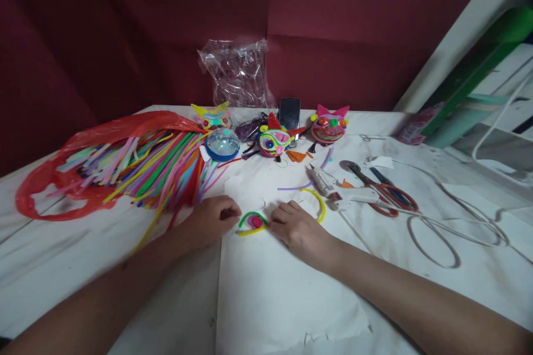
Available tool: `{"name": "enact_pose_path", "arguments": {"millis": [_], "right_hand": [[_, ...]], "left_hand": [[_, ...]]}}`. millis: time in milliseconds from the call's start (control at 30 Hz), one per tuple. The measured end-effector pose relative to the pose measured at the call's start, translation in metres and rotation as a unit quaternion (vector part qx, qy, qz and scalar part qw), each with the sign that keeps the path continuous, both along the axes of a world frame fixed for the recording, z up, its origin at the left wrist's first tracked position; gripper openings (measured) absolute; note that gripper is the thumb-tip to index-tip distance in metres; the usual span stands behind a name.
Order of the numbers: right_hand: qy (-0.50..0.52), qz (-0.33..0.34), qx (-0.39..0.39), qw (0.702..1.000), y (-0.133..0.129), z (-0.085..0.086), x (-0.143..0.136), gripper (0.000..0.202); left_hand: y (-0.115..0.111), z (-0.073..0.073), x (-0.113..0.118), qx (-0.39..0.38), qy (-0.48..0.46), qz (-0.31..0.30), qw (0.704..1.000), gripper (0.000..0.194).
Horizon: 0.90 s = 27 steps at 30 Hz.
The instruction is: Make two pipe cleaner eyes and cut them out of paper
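Between my hands lies an eye-shaped piece of pipe cleaners (252, 222), with a green upper arc, a yellow lower edge and a pink-red round center. My left hand (215, 221) is closed, thumb and finger pinched at its left corner. Curled at the right corner, the fingers of my right hand (297, 228) grip the yellow pipe cleaner (322, 206), whose free end loops up behind that hand. The exact fingertip contact is hidden. Under both sits a white paper sheet (287, 299).
A red bag (79, 144) of colorful pipe cleaners (154, 169) lies left. Behind stand a clear dome (222, 144), decorated heads (275, 138), (330, 125), a phone (290, 112) and plastic wrap (239, 72). A glue gun (350, 194), scissors (381, 188) and looping cord (453, 205) lie right.
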State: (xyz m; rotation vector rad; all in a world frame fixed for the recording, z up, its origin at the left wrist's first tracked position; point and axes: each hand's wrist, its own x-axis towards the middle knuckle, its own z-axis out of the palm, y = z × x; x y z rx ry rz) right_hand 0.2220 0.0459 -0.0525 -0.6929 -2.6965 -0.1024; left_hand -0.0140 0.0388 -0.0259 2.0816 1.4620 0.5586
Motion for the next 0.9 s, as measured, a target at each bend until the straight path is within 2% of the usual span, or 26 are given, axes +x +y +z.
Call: {"name": "enact_pose_path", "arguments": {"millis": [67,200,267,367,467,567,667,900], "right_hand": [[-0.004,-0.004,0.002,1.000,0.000,-0.001,0.000,0.016],[-0.010,-0.009,0.005,1.000,0.001,-0.003,0.001,0.016],[-0.010,-0.011,0.004,1.000,0.002,-0.003,0.001,0.016],[-0.005,-0.011,0.002,1.000,0.003,-0.004,0.001,0.014],[-0.001,-0.009,-0.003,1.000,0.004,-0.006,0.001,0.014],[0.005,-0.012,0.000,1.000,0.004,-0.007,0.001,0.015],[0.012,-0.016,0.002,1.000,0.004,-0.008,0.001,0.017],[0.009,-0.015,0.003,1.000,0.005,-0.008,0.001,0.019]], "left_hand": [[-0.002,0.000,0.001,-0.016,0.002,-0.010,1.000,0.007],[-0.005,-0.001,0.002,0.016,0.042,-0.027,0.999,0.011],[-0.004,-0.001,0.002,0.009,0.032,-0.028,0.999,0.007],[0.000,0.004,0.000,0.002,-0.046,0.037,0.998,0.009],[0.003,0.012,-0.004,0.054,-0.130,0.127,0.982,0.012],[0.002,0.019,-0.007,0.093,-0.175,0.169,0.966,0.013],[0.000,0.021,-0.007,0.097,-0.169,0.160,0.968,0.017],[0.000,0.008,-0.008,0.088,-0.073,0.099,0.988,0.026]]}}
